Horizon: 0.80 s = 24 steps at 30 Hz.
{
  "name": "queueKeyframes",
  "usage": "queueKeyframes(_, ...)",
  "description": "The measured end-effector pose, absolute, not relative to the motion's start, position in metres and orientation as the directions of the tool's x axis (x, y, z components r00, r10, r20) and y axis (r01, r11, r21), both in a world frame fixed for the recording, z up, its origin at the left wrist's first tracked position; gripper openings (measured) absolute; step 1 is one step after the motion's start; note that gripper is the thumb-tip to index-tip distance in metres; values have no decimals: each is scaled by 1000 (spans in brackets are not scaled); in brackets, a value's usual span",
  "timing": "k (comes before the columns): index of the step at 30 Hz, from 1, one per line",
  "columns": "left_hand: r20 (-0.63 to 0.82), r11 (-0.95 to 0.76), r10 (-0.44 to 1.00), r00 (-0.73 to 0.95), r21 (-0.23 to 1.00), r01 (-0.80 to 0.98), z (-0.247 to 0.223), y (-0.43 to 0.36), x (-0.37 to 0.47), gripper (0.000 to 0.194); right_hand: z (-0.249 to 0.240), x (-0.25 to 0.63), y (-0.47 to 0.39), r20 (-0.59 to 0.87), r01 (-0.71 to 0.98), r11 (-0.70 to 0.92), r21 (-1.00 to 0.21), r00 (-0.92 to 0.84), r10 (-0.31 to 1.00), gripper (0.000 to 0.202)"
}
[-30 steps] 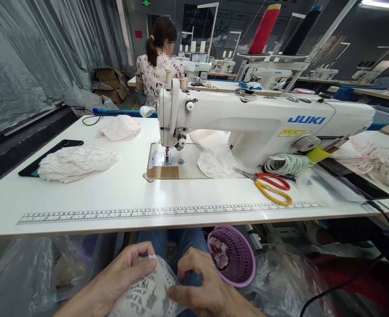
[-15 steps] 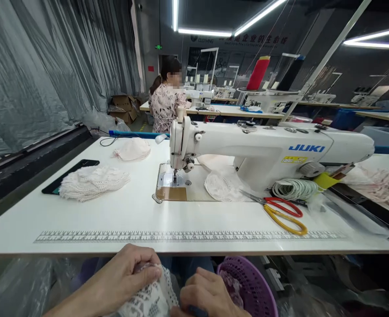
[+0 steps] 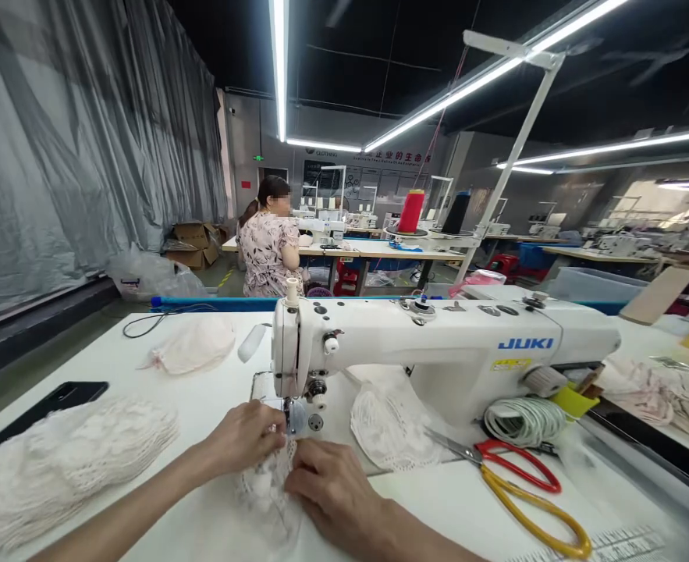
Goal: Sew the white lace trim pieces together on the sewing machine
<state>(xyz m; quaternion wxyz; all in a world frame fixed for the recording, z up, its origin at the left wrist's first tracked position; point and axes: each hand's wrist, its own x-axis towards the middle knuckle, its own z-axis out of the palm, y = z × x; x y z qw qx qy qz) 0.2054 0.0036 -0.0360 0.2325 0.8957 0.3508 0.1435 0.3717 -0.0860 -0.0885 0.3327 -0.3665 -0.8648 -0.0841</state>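
A white lace piece (image 3: 265, 499) lies on the sewing table, its far end close to the needle of the white sewing machine (image 3: 438, 336). My left hand (image 3: 247, 441) pinches the lace just left of the presser foot, fingers closed. On the near right side of the same piece, my right hand (image 3: 332, 488) has its fingers curled and pressed onto the lace edge. The hands nearly touch at the needle area. Part of the lace is hidden under my fingers, and its near end is blurred.
Left of my arm lies a stack of lace pieces (image 3: 75, 460) beside a dark phone (image 3: 57, 402). More lace (image 3: 388, 421) sits under the machine arm. Scissors (image 3: 478, 456) and a cord coil (image 3: 523, 421) lie at right. Another person (image 3: 268, 250) works beyond the table.
Both hands have moved from below the table edge up to the needle, bringing the lace along. The dark object in my right hand no longer shows. The view has tilted upward.
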Motion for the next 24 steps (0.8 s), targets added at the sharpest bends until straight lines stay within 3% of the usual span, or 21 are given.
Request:
queueKeyframes(4,179,-667,716,675,463,584,-51,13,206,15,-90,374,-82,606,660,714,-233,-476,638,22)
queueKeyframes(7,277,-728,676,683,389,564,-56,7,200,24,-88,373,-79,618,642,724,-251,-469,630,25)
queueKeyframes(12,423,-958,282,861,82,273,-74,-10,194,22,-91,373,-77,630,640,742,-201,-496,598,30)
queueKeyframes(24,601,-925,358,714,124,359,-99,13,195,28,-88,374,-70,572,810,583,-52,-455,683,23)
